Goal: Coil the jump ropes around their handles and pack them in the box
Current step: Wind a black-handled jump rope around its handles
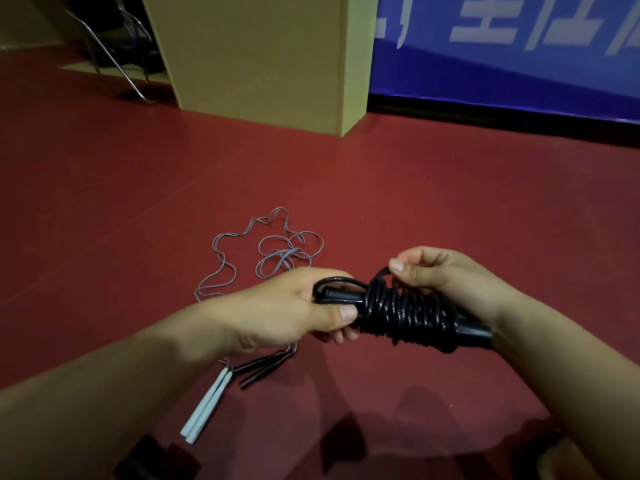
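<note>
A black jump rope (405,315) is wound in many turns around its two black handles, held level above the red floor. My left hand (298,306) grips the left end of the handles, thumb on top. My right hand (440,275) holds the right part of the bundle and pinches a loop of the black cord at the top. A second jump rope lies on the floor: its thin grey cord (273,251) is loose and tangled beyond my hands, and its white handles (206,407) lie side by side under my left forearm. No box is in view.
Two thin dark sticks (263,367) lie beside the white handles. A tan pillar (263,60) stands ahead, a metal chair frame (114,53) at the far left, and a blue banner (502,50) along the right wall. Dark shoes (156,459) show at the bottom edge.
</note>
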`<state>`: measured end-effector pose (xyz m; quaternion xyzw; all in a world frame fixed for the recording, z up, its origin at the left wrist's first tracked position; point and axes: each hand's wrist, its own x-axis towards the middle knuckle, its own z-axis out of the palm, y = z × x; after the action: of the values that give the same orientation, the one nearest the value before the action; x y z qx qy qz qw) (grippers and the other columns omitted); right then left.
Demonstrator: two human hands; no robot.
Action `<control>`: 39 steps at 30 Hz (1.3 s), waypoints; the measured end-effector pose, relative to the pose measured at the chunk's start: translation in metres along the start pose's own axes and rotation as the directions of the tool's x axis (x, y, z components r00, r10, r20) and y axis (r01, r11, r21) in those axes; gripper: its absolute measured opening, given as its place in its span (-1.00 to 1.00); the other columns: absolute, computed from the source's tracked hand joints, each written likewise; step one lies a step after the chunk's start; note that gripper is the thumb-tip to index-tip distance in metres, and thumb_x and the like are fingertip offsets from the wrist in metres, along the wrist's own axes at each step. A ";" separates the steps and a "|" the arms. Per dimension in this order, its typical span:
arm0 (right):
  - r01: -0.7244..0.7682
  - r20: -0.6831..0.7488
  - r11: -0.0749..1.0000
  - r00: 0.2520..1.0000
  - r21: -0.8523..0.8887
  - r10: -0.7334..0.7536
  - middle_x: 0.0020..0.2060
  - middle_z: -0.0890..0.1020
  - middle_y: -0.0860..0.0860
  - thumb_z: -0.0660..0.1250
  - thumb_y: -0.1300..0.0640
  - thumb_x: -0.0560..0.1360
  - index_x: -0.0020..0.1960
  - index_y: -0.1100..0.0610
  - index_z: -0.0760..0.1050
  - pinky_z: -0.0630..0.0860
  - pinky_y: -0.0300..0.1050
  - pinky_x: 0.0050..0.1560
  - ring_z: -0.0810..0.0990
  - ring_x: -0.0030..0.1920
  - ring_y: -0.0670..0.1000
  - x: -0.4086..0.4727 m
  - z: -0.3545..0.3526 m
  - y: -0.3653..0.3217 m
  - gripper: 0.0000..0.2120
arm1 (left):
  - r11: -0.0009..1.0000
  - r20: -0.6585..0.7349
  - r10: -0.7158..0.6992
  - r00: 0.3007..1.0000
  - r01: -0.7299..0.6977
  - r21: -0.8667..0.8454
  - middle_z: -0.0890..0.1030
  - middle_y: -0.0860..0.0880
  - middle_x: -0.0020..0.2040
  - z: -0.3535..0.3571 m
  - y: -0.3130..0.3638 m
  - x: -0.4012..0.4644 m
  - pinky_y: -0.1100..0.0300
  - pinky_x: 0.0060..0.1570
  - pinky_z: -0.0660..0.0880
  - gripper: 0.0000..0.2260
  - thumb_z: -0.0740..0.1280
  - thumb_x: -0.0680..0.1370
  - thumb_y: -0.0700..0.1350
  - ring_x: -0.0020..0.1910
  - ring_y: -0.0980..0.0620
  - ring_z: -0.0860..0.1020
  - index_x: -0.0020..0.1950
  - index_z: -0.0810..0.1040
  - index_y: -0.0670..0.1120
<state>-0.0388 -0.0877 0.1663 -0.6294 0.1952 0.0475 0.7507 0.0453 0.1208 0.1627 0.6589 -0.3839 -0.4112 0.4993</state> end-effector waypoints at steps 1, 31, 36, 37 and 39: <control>-0.008 0.003 0.999 1.000 0.049 0.008 -0.41 0.60 0.07 0.43 0.20 0.38 -0.07 0.18 0.52 0.54 -0.18 -0.50 0.57 -0.51 0.00 0.000 -0.001 -0.001 -0.85 | 1.000 0.005 -0.004 1.000 0.004 -0.025 0.63 -0.02 -0.18 -0.001 0.000 0.000 0.17 -0.09 0.53 -0.90 0.29 0.53 -0.17 -0.17 0.03 0.57 0.00 0.56 -0.10; 0.083 0.017 0.799 0.996 -0.595 -0.091 -0.59 0.42 -0.03 0.34 0.07 0.50 -0.42 0.08 0.39 0.36 -0.20 -0.50 0.41 -0.56 0.00 -0.030 0.041 0.033 -0.67 | 0.963 -0.469 -0.051 0.882 0.168 0.212 0.56 0.14 -0.40 0.026 -0.007 0.018 0.17 -0.28 0.39 -0.78 0.27 0.61 -0.01 -0.40 0.16 0.45 -0.21 0.51 -0.06; 0.093 0.034 0.699 0.995 -0.709 -0.097 -0.55 0.39 -0.05 0.37 0.01 0.48 -0.38 0.09 0.32 0.34 -0.10 -0.50 0.41 -0.52 -0.04 -0.034 0.038 0.031 -0.65 | 0.900 -0.477 0.009 0.879 0.202 0.387 0.63 0.01 -0.23 0.027 -0.011 0.024 0.03 -0.14 0.50 -0.82 0.29 0.56 0.04 -0.21 0.00 0.57 -0.13 0.50 -0.06; 0.092 0.040 0.660 0.995 -0.745 -0.093 -0.51 0.41 -0.05 0.34 0.04 0.47 -0.35 0.09 0.33 0.39 -0.03 -0.44 0.41 -0.49 -0.05 -0.034 0.037 0.032 -0.70 | 0.901 -0.479 0.000 0.878 0.208 0.381 0.64 0.01 -0.25 0.026 -0.012 0.025 0.07 -0.18 0.48 -0.82 0.30 0.57 0.02 -0.26 0.02 0.55 -0.13 0.50 -0.07; 0.127 0.070 0.582 0.990 -0.803 -0.118 -0.45 0.41 -0.04 0.29 0.08 0.49 -0.32 0.10 0.33 0.39 -0.13 -0.38 0.35 -0.46 -0.12 -0.034 0.038 0.034 -0.74 | 0.927 -0.467 -0.044 0.883 0.210 0.310 0.63 0.03 -0.30 0.025 -0.015 0.025 0.13 -0.25 0.44 -0.84 0.32 0.57 -0.02 -0.35 0.08 0.51 -0.14 0.51 -0.08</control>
<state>-0.0724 -0.0382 0.1521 -0.9123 0.1054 0.0816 0.3872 0.0334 0.0922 0.1399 0.8390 -0.2798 -0.2037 0.4200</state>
